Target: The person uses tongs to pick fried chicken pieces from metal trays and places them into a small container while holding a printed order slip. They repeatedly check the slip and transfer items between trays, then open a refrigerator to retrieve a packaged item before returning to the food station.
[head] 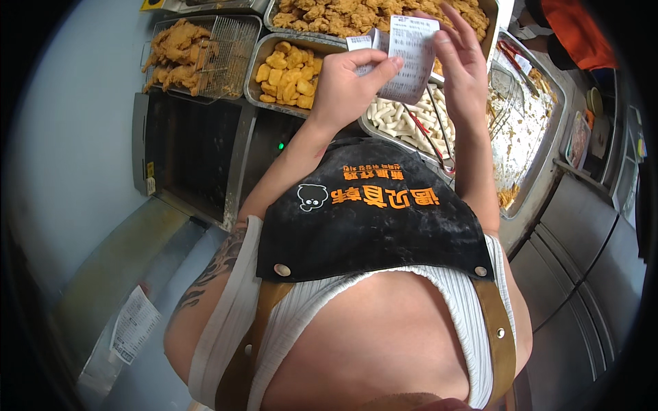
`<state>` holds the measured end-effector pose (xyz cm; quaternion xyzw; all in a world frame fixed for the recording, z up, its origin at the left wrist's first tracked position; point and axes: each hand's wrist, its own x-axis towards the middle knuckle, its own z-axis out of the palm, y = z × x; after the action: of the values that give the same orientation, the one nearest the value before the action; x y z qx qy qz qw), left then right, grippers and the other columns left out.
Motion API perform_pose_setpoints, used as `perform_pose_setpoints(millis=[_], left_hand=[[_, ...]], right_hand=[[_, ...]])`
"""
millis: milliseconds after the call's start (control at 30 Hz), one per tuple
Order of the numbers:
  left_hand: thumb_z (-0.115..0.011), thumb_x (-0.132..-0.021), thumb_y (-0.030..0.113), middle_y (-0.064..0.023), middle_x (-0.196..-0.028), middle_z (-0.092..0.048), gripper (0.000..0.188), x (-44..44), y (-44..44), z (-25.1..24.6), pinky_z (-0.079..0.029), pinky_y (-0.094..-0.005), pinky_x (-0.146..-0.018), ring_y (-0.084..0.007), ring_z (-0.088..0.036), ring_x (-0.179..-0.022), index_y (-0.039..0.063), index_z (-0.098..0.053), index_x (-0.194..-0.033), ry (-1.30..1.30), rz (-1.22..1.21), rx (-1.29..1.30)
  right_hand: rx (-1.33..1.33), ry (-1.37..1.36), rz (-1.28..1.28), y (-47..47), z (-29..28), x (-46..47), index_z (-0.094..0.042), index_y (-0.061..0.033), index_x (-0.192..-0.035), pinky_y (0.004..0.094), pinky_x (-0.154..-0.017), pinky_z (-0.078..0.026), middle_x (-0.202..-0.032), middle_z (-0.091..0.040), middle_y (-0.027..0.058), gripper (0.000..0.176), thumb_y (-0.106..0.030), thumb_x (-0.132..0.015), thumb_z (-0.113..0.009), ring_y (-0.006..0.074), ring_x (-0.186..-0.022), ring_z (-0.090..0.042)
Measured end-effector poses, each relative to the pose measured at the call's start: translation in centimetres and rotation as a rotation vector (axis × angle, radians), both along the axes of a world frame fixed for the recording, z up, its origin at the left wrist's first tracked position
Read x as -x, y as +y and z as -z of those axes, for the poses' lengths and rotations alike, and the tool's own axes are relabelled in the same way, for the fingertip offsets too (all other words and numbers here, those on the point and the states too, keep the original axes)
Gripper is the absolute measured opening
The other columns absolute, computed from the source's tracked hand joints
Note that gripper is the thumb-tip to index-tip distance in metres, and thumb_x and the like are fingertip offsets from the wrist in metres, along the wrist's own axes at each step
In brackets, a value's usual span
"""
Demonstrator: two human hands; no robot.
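Several printed paper slips [411, 56] are in my left hand [349, 82], pinched between thumb and fingers. The longest slip hangs in a curl, and all bear small print. My right hand [460, 67] is at the slip's right edge with its fingers spread. Its thumb tip meets that edge or lies very close to it; whether it presses on the paper I cannot tell. Directly beneath the slips is a metal tray of white rice-cake sticks [406, 120], with red-handled tongs [424, 128] lying across it. A tray of golden fried nuggets [288, 74] stands beside my left wrist.
Fried chicken pieces [318, 18] fill a large tray at the back. More fried pieces [180, 54] sit in a wire basket at left. A crumb-strewn metal tray [524, 128] on the right holds tongs and a wire rack. Someone in orange [586, 36] stands beyond.
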<state>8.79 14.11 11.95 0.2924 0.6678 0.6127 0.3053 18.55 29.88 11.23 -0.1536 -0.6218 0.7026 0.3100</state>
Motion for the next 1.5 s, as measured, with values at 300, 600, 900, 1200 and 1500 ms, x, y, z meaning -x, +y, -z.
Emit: perform_pose_setpoints(millis=[300, 600, 900, 1200, 1500], left_hand=[[-0.074, -0.092, 0.010, -0.0103, -0.097, -0.074, 0.025, 2.6, -0.5, 0.4, -0.055, -0.0228, -0.077, -0.0104, -0.070, -0.086, -0.008, -0.071, -0.108, -0.259, -0.270, -0.220], [-0.064, -0.096, 0.005, -0.0065, -0.093, -0.072, 0.021, 6.3, -0.5, 2.2, -0.053, -0.0230, -0.070, -0.0114, -0.068, -0.080, -0.009, -0.068, -0.111, -0.290, -0.395, -0.223], [-0.065, -0.095, 0.007, -0.0091, -0.095, -0.073, 0.021, 10.1, 0.4, 4.0, -0.053, -0.0230, -0.069, -0.0123, -0.068, -0.078, -0.009, -0.070, -0.108, -0.214, -0.531, -0.179], [-0.067, -0.094, 0.008, -0.0100, -0.094, -0.073, 0.021, 11.2, 0.8, 5.9, -0.054, -0.0246, -0.069, -0.0144, -0.069, -0.078, -0.009, -0.070, -0.107, -0.237, -0.516, -0.217], [-0.065, -0.096, 0.008, -0.0105, -0.094, -0.073, 0.021, 11.4, 0.3, 6.1, -0.054, -0.0259, -0.070, -0.0158, -0.069, -0.080, -0.009, -0.069, -0.107, -0.256, -0.514, -0.197]], right_hand=[[0.529, -0.283, -0.290, -4.2, 5.8, -3.3, -0.034, -0.0004, -0.151, 0.0339, -0.097, -0.051, -0.128, -0.061, 0.0202, 0.053, -0.023, -0.106, -0.051, 0.0199, -0.107, -0.065], [0.525, -0.344, -0.510, -5.8, 5.3, -4.2, -0.031, -0.0001, -0.150, 0.0324, -0.091, -0.057, -0.119, -0.067, 0.0184, 0.075, 0.013, -0.086, -0.069, 0.0222, -0.110, -0.067], [0.642, -0.327, -0.519, -5.8, 3.5, -3.5, -0.034, 0.0045, -0.147, 0.0326, -0.093, -0.055, -0.112, -0.072, 0.0214, 0.071, 0.011, -0.086, -0.070, 0.0206, -0.103, -0.070], [0.604, -0.351, -0.487, -5.6, 3.0, -3.6, -0.035, 0.0035, -0.147, 0.0317, -0.090, -0.056, -0.107, -0.074, 0.0206, 0.070, 0.010, -0.086, -0.070, 0.0194, -0.099, -0.071], [0.513, -0.404, -0.470, -5.7, 3.0, -3.7, -0.034, 0.0041, -0.148, 0.0307, -0.086, -0.056, -0.101, -0.075, 0.0193, 0.073, 0.008, -0.086, -0.072, 0.0180, -0.093, -0.072]])
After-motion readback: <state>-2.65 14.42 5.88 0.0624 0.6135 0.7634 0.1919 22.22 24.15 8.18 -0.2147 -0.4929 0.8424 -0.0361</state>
